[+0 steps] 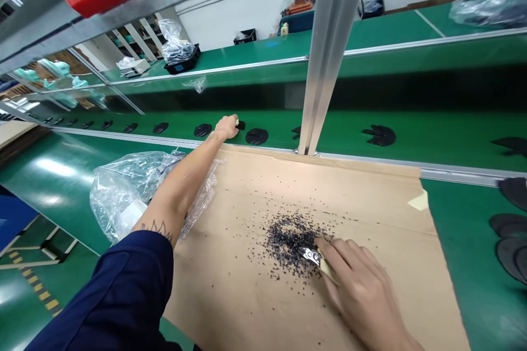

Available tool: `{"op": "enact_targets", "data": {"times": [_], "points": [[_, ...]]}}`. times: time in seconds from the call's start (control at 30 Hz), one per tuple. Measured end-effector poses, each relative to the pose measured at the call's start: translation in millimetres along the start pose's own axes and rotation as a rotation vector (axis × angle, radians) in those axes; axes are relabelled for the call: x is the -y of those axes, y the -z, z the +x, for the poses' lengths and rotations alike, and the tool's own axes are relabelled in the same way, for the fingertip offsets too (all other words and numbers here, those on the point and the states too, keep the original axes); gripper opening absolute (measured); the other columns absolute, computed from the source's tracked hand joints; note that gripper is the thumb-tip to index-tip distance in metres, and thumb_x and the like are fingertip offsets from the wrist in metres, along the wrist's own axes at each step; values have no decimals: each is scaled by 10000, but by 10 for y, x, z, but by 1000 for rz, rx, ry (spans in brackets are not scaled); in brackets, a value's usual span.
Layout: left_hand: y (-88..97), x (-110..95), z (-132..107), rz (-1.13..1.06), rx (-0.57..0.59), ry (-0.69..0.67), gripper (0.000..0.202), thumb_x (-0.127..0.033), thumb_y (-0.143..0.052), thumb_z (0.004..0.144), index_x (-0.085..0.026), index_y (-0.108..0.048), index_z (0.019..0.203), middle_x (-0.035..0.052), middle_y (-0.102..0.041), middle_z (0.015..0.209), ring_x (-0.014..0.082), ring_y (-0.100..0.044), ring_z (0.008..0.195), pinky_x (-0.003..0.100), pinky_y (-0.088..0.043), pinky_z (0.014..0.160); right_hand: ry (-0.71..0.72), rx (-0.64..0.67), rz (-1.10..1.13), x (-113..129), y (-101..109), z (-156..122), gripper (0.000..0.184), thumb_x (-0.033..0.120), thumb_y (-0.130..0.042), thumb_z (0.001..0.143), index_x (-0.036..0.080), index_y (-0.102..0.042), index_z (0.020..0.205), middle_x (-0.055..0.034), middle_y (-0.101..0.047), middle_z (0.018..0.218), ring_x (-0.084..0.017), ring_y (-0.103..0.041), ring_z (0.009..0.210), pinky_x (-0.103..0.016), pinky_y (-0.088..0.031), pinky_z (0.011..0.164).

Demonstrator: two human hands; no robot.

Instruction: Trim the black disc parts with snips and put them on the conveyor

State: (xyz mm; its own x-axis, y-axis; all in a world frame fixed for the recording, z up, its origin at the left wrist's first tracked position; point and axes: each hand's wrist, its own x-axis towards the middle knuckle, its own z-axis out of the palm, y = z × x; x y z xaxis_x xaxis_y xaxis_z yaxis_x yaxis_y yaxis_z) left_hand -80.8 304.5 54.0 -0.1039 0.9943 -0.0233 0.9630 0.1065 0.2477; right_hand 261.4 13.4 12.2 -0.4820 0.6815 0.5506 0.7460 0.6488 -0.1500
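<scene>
My left hand (226, 127) reaches onto the belt (432, 132), fingers closed on a small black part (241, 125), just beside a disc (257, 136). My right hand (362, 290) rests on the cardboard (370, 197), fingers pinched round a knife (312, 256); its tip lies among black shavings (288, 236).

Bright, even light is thrown down from overhead. White glare is spread on the glossy green table surface (49, 167) at the left of the frame, and glints are caught on the clear plastic bag (123, 186). A deep shadow band is seen under the upper green shelf (370, 27), upper right. A faint shadow is cast by the right hand (362, 290) on the tan cardboard sheet (370, 197), and a sparkle is picked up on its small metal-tipped tool (310, 256). The left hand (226, 126) and its small black plastic part (241, 125) are rendered soft. Lines are leaned at the edges, the silver aluminium post (329, 38) most of all.
</scene>
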Motion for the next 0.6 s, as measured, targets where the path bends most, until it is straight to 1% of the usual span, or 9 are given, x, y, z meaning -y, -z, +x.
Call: {"op": "enact_targets", "data": {"times": [0.07, 0.13, 0.23, 0.3, 0.37, 0.4, 0.47, 0.5, 0.6], "points": [[77, -47, -52, -29, -32, -3, 214, -163, -678, 888, -126, -678, 1099, 129, -726, 1107, 280, -674, 1110, 446, -520, 1008, -10, 10, 22, 5, 4, -10, 291, 17, -506, 891, 138, -686, 1086, -96, -747, 892, -216, -665, 767, -335, -532, 655], [196, -133, -168, -81, -56, -65, 245, -73, -604, 849, -116, -677, 1079, 124, -743, 1033, 270, -689, 1056, 407, -516, 993, -28, 3, 70, 20, 2, -22, 305, 19, -512, 889, 139, -693, 1103, -92, -740, 877, -212, -661, 756, -334, -538, 646], [371, -269, -555, -176, -45, -206, 256, -74, -556, 839, -130, -681, 1056, 67, -748, 967, 198, -714, 947, 312, -543, 928, -67, -61, 187, 63, -12, -27, 377, 17, -518, 891, 138, -682, 1208, -92, -713, 890, -210, -659, 760, -329, -550, 633], [413, -335, -1000, -282, 22, -374, 219, -102, -572, 840, -153, -688, 1019, 38, -755, 963, 161, -726, 904, 263, -566, 865, -103, -139, 277, 108, -17, -11, 434, 45, -546, 911, 156, -643, 1320, -99, -682, 949, -196, -658, 761, -305, -552, 610], [364, -394, -1548, -512, 198, -738, 206, -118, -552, 872, -156, -688, 1022, 55, -768, 1016, 168, -740, 920, 276, -600, 833, -160, -211, 339, 161, -13, 22, 466, 135, -615, 935, 180, -599, 1399, -123, -653, 1055, -197, -672, 798, -306, -570, 630], [311, -428, -1826, -583, 296, -875, 218, -122, -531, 896, -167, -689, 1041, 56, -769, 1035, 172, -744, 934, 285, -613, 830, -186, -226, 364, 188, -9, 42, 467, 193, -649, 938, 191, -596, 1402, -134, -646, 1099, -211, -685, 839, -321, -585, 668], [190, -493, -2309, -589, 380, -919, 185, -125, -563, 912, -218, -699, 997, 6, -770, 968, 143, -748, 880, 241, -622, 771, -200, -187, 438, 234, -11, 80, 368, 275, -677, 940, 216, -649, 1302, -125, -670, 1108, -239, -706, 909, -347, -600, 756], [142, -510, -2488, -600, 426, -913, 220, -109, -567, 924, -247, -690, 1042, -11, -770, 964, 129, -746, 867, 231, -627, 760, -191, -149, 488, 253, -20, 92, 275, 293, -673, 944, 231, -676, 1212, -103, -694, 1060, -237, -713, 899, -340, -598, 766], [154, -399, -2730, -389, 471, -776, 202, -186, -593, 984, -282, -644, 1155, -32, -774, 1019, 103, -744, 887, 210, -630, 789, -203, -74, 604, 294, -75, 93, 90, 321, -661, 952, 251, -679, 1006, -25, -713, 839, -179, -679, 671, -279, -556, 618]]}}
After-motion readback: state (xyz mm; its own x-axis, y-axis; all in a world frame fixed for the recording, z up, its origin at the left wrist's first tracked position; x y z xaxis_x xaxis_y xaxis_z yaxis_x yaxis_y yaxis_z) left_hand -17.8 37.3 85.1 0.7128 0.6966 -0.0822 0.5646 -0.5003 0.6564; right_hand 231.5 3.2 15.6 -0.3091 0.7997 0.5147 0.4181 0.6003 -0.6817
